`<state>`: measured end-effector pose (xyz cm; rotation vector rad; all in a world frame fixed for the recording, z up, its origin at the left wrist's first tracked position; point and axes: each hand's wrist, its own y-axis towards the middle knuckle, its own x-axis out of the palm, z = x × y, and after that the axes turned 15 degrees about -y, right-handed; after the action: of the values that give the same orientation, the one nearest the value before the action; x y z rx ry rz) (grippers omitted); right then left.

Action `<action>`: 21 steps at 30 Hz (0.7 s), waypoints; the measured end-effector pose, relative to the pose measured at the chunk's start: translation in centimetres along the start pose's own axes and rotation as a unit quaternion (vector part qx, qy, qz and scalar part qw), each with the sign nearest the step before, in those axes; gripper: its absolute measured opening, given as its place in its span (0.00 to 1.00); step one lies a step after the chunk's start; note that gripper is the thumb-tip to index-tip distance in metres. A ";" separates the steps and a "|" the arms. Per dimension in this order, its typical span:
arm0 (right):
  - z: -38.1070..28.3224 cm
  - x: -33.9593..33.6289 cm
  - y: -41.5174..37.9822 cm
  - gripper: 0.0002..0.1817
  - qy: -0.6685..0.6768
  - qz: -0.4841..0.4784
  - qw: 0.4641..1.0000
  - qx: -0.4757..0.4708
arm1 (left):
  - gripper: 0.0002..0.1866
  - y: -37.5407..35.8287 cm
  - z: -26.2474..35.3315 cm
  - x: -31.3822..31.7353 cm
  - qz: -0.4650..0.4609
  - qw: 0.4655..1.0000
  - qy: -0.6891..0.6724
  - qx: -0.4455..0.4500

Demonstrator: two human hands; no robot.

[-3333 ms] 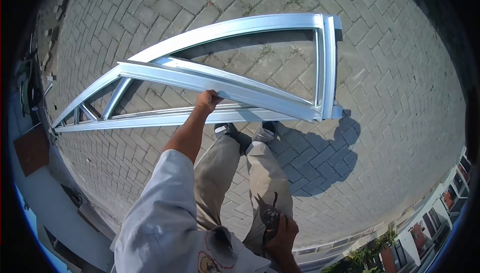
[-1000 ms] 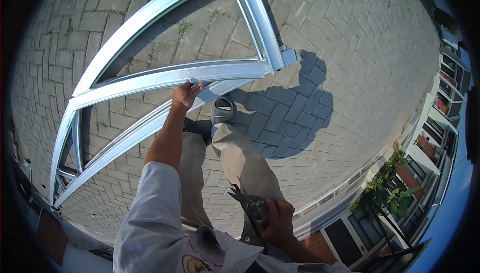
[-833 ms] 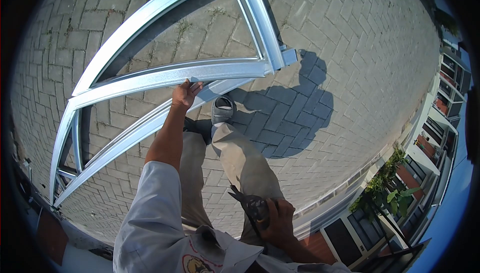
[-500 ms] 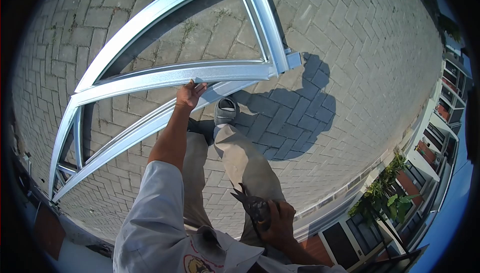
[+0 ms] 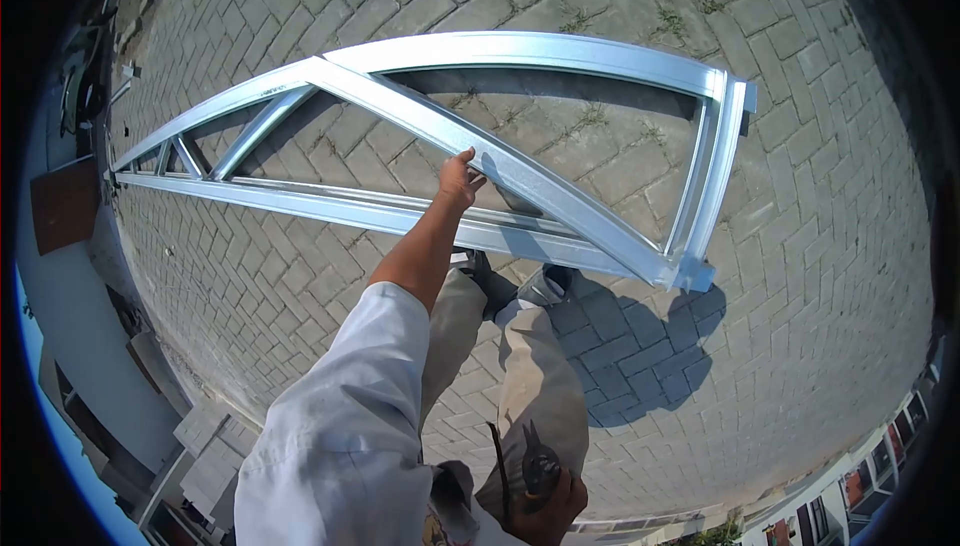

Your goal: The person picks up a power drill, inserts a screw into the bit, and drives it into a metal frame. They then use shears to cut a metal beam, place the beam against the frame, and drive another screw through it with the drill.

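A shiny galvanized steel truss (image 5: 560, 186) lies over the paving, with an arched top bar, a long straight lower bar and several braces. My left hand (image 5: 459, 180) reaches forward to its long diagonal brace, thumb on the upper face and fingers curled under the lower edge. Low in the view, close to my right thigh, my right hand (image 5: 552, 508) is wrapped round a dark tool (image 5: 540, 466) with pointed tips facing forward. I cannot tell the tool's exact kind.
Grey herringbone paving (image 5: 800, 366) surrounds the truss. My shoes (image 5: 545, 284) stand just behind its lower bar, and my shadow (image 5: 640, 346) falls to the right. A pale wall with a brown panel (image 5: 65, 206) is at far left; buildings (image 5: 860, 486) line the lower right.
The view has turned, so the truss now lies more crosswise and shows whole, down to its narrow left end. Left hand stays on the diagonal brace; right hand still holds the dark tool.
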<state>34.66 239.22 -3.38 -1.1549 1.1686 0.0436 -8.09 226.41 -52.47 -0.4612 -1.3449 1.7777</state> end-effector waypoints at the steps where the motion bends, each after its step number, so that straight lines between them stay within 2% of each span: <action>1: 0.1 0.1 0.3 0.44 -0.001 0.001 1.000 -0.006 | 0.30 0.3 2.1 0.0 -0.006 1.000 -0.022 0.012; 3: 0.3 0.2 0.4 0.45 -0.005 0.000 1.000 -0.013 | 0.22 1.4 5.4 -0.4 -0.006 0.997 -0.071 0.032; 7: 1.0 0.1 0.2 0.48 -0.013 -0.011 1.000 -0.016 | 0.17 3.0 8.4 -1.9 -0.021 0.996 -0.069 0.044; 17: 0.8 -1.7 1.0 0.47 -0.026 -0.017 0.999 -0.040 | 0.19 4.4 8.1 -3.8 -0.064 0.995 -0.076 0.024; 21: 0.8 -2.0 1.3 0.50 -0.022 -0.031 0.998 -0.040 | 0.19 2.6 8.3 -2.7 -0.064 0.995 -0.063 0.034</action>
<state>33.56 241.37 -2.85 -1.2553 1.0987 0.0689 -13.45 219.07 -52.40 -0.2238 -1.3644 1.7651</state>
